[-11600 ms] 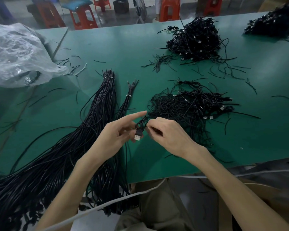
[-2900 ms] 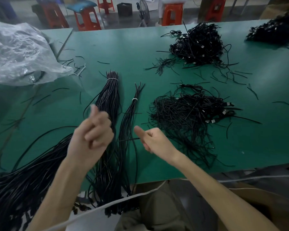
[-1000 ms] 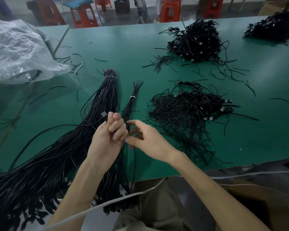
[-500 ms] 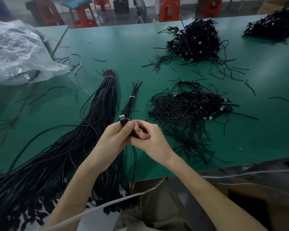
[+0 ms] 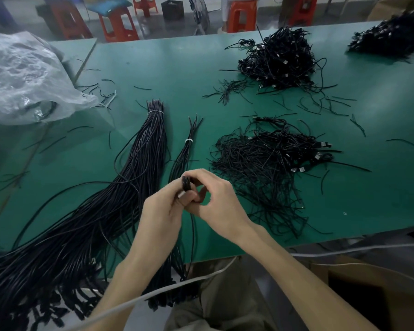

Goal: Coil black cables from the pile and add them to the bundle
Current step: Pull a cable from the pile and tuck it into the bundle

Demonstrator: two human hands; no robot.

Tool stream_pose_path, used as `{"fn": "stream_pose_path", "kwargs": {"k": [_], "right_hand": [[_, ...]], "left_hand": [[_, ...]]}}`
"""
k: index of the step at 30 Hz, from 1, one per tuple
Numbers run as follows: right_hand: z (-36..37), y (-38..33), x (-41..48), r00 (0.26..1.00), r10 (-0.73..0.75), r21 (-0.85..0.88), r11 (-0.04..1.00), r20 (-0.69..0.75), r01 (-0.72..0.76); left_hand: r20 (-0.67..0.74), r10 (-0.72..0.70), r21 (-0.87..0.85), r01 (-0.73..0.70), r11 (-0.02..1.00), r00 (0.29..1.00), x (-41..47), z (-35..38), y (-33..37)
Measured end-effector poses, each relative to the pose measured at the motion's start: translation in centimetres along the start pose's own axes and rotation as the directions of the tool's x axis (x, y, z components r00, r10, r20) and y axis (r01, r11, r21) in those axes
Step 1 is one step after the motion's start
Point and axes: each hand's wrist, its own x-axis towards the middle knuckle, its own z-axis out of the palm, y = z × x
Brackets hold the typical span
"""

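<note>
Both hands meet above the table's near edge around one black cable (image 5: 186, 183). My left hand (image 5: 161, 211) grips its small coil, a silver plug end showing at the fingers. My right hand (image 5: 215, 201) pinches the same cable beside it; a loose strand hangs down from the hands. A long thick bundle of straight black cables (image 5: 139, 168), tied with a white band, lies to the left. A thin tied bundle (image 5: 185, 151) lies just beyond the hands. To the right sits a loose pile of coiled cables (image 5: 268, 161).
The green table (image 5: 177, 75) carries a second cable pile (image 5: 280, 62) at the back, a third (image 5: 392, 39) at the far right, scattered black ties, and a crumpled clear plastic bag (image 5: 22, 77) on the left. Orange stools stand behind.
The hands have closed together on the cable. The plug end that stuck up above the left fingers now sits lower at the fingertips, and the coil has tightened.
</note>
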Motion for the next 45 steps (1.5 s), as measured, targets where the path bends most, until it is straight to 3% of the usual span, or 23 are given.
{"fn": "stream_pose_path", "kwargs": {"k": [2, 4, 12, 18, 24, 28, 31, 35, 39, 45], "right_hand": [[-0.3, 0.0, -0.1, 1.0, -0.028, -0.06, 0.998, 0.01, 0.029], [-0.6, 0.1, -0.3, 0.999, -0.019, -0.118, 0.993, 0.036, 0.023], [-1.5, 0.0, -0.7, 0.941, 0.174, -0.222, 0.969, 0.29, -0.111], [-1.9, 0.2, -0.7, 0.93, 0.109, -0.476, 0.876, 0.352, 0.078], [-2.0, 0.3, -0.5, 0.933, 0.079, -0.646, 0.741, 0.35, 0.18], [-2.0, 0.2, -0.7, 0.935, 0.058, -0.671, 0.712, 0.35, 0.207], [-1.9, 0.2, -0.9, 0.929, 0.087, -0.664, 0.723, 0.36, 0.189], [-1.8, 0.4, -0.8, 0.94, 0.031, -0.644, 0.736, 0.341, 0.209], [-1.9, 1.0, -0.6, 0.93, -0.014, -0.709, 0.643, 0.366, 0.289], [-1.9, 1.7, -0.6, 0.897, 0.025, -0.702, 0.632, 0.441, 0.327]], "left_hand": [[-0.055, 0.101, 0.114, -0.094, 0.989, 0.993, -0.5, 0.5, -0.2], [-0.101, 0.119, 0.168, -0.101, 0.981, 0.988, -0.5, 0.5, -0.7], [0.044, -0.104, -0.076, 0.107, 0.991, 0.994, 0.5, -1.0, -2.0], [0.068, -0.167, -0.115, 0.174, 0.978, 0.984, 1.5, -1.7, -2.7], [0.179, -0.089, 0.173, 0.057, 0.983, 0.98, 2.1, -1.5, -3.1], [0.43, -0.117, 0.472, -0.112, 0.875, 0.895, 2.4, -1.1, -3.0], [0.461, -0.115, 0.581, -0.201, 0.789, 0.88, 2.1, -1.1, -3.3], [0.41, -0.104, 0.497, -0.126, 0.859, 0.906, 2.0, -1.2, -4.0], [0.359, -0.15, 0.392, -0.003, 0.92, 0.921, 2.3, -1.4, -4.5], [0.526, -0.211, 0.314, 0.042, 0.949, 0.824, 2.6, -1.5, -5.0]]}}
